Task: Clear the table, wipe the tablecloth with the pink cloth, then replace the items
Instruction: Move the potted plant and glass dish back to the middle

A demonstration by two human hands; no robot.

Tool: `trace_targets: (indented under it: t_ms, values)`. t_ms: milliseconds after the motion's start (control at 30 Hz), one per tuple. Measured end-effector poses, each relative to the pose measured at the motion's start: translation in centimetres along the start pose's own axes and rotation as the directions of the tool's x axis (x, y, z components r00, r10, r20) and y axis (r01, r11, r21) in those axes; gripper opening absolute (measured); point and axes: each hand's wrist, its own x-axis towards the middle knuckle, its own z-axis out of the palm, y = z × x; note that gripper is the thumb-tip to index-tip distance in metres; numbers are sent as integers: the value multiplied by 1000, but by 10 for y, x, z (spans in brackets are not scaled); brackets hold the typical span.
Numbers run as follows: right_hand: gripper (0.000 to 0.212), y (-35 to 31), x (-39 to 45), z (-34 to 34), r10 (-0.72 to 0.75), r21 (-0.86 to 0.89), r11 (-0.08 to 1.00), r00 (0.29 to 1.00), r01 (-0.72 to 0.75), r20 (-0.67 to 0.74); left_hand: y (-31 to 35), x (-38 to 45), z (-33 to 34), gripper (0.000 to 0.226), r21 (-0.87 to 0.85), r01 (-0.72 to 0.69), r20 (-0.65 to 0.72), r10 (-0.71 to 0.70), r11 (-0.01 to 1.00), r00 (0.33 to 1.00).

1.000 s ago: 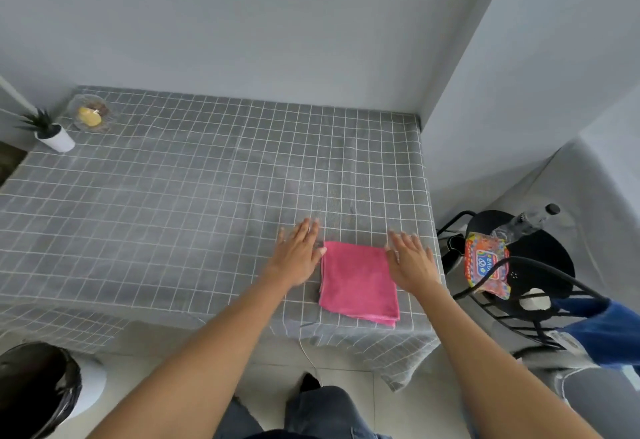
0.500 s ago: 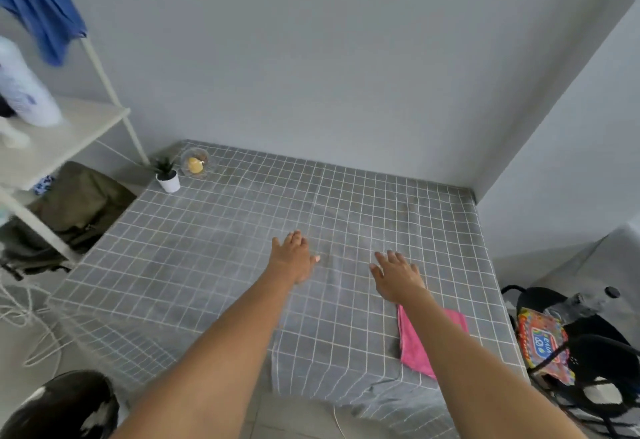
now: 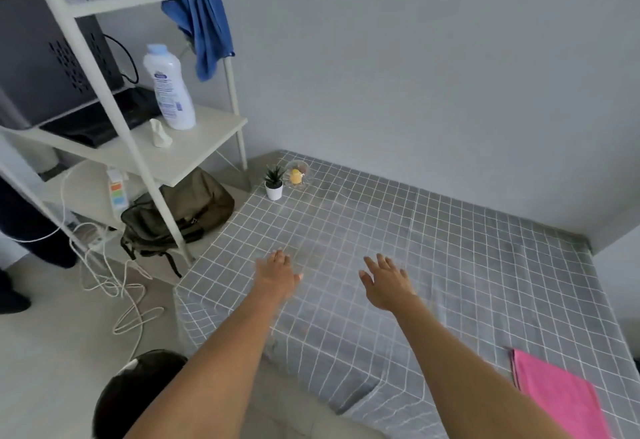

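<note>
The grey checked tablecloth [image 3: 450,265] covers the table. At its far left corner stand a small potted plant [image 3: 274,182] in a white pot and a glass dish [image 3: 298,176] with a yellow thing in it. The folded pink cloth [image 3: 561,397] lies at the near right edge. My left hand [image 3: 277,274] and my right hand [image 3: 386,282] reach forward over the cloth's left half with fingers spread, both holding nothing. They are well short of the plant and dish.
A white shelf rack [image 3: 145,147] stands left of the table with a white bottle [image 3: 169,88], a dark appliance [image 3: 45,50] and a blue towel [image 3: 204,26]. An olive bag [image 3: 180,210], white cables [image 3: 117,286] and a black bin [image 3: 135,393] are on the floor.
The view has swung left, away from the chair. Both hands left the pink cloth's sides and moved forward-left over the table toward the plant and dish. The pink cloth stayed put.
</note>
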Motion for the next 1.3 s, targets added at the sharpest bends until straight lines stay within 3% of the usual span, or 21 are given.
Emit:
trace_targets:
  t_ms: [233,567,900,1067,1300]
  values:
    - [57,-38,54,2,-71,-23,997,994,74,88,-45,23,9,62,-87,73,44,-69,994,997]
    - [57,-50,179,-31,-157,-46,986,983,162,95,-64,111,-41,63,-180,146,26,-144,973,989]
    - [63,-66,281,-59,-203,-22,979,978,205,48,-81,185,-47,63,-331,147,-117,-195,932,974]
    - [71,-76,326,-62,-177,82,981,984,177,-2,-90,222,-37,67,-408,150,-153,-230,900,961]
    - [94,-95,380,-55,-184,149,968,975,202,-125,-94,265,-16,82,-621,76,-280,-311,780,908]
